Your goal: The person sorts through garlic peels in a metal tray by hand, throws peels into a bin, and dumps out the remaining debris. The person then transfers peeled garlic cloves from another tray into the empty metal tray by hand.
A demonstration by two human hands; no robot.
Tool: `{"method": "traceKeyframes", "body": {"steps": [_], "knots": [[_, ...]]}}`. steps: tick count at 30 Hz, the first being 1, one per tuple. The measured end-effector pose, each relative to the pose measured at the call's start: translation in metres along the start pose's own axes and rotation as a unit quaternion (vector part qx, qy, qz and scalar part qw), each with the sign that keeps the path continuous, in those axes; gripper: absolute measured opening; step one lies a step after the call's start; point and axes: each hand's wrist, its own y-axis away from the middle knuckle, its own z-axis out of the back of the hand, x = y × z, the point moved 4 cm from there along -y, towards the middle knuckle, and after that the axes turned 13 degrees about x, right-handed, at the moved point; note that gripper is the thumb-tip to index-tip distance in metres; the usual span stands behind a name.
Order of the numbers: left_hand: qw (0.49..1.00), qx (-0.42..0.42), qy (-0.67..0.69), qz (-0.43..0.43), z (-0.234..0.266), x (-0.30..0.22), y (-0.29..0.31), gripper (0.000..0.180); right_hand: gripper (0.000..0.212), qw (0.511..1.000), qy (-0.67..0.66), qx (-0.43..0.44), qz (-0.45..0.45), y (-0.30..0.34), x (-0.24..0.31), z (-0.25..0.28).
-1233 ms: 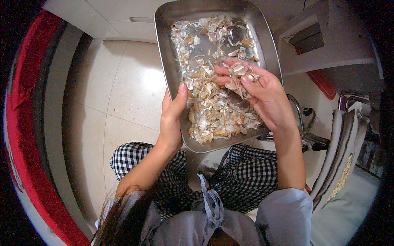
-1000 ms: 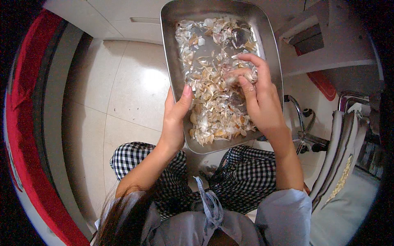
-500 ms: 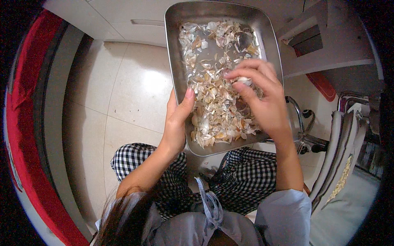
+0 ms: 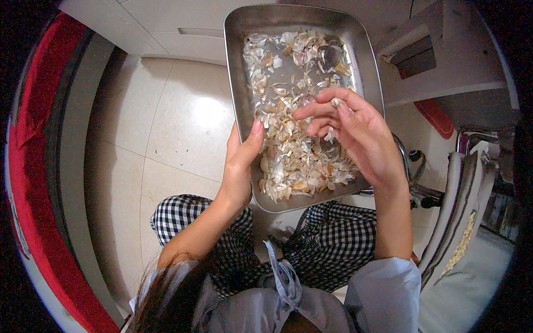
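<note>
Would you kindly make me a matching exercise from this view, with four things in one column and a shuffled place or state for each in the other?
Things
1. Bare left hand
2. White and tan papery flakes
3. Bare right hand
4. Black-and-white checked cloth trousers

Places or states
A. Lower in the picture than the silver rectangular metal tray
B. Over the tray, fingers bent, a small pale bit at the thumb tip
C. At the tray's left side, thumb over the rim
D. Strewn across the tray's bottom

Pairs: 1-C, 2-D, 3-B, 4-A

Smooth metal tray (image 4: 297, 18); papery flakes (image 4: 294, 172); red strip (image 4: 41, 105) maybe cloth.
</note>
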Motion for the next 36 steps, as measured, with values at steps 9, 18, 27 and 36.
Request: {"method": "traceKeyframes", "body": {"steps": [9,18,27,36], "knots": [[1.0,-0.009,0.001,0.001,-0.003,-0.002,0.0,0.042,0.025,0.969,0.242,-0.05,0.02,0.005,0.015,0.002],[1.0,-0.022,-0.009,0.006,0.0,-0.002,0.0,0.041,0.024,0.993,0.083,-0.063,0.046,0.004,0.012,-0.001],[0.985,-0.162,-0.044,-0.049,0.039,-0.034,0.009,0.042,0.023,0.949,0.237,-0.207,-0.003,0.029,0.026,0.047],[0.979,-0.2,-0.023,-0.042,0.074,-0.018,0.016,0.042,0.032,0.779,0.55,-0.099,-0.284,0.04,-0.025,0.066]]}}
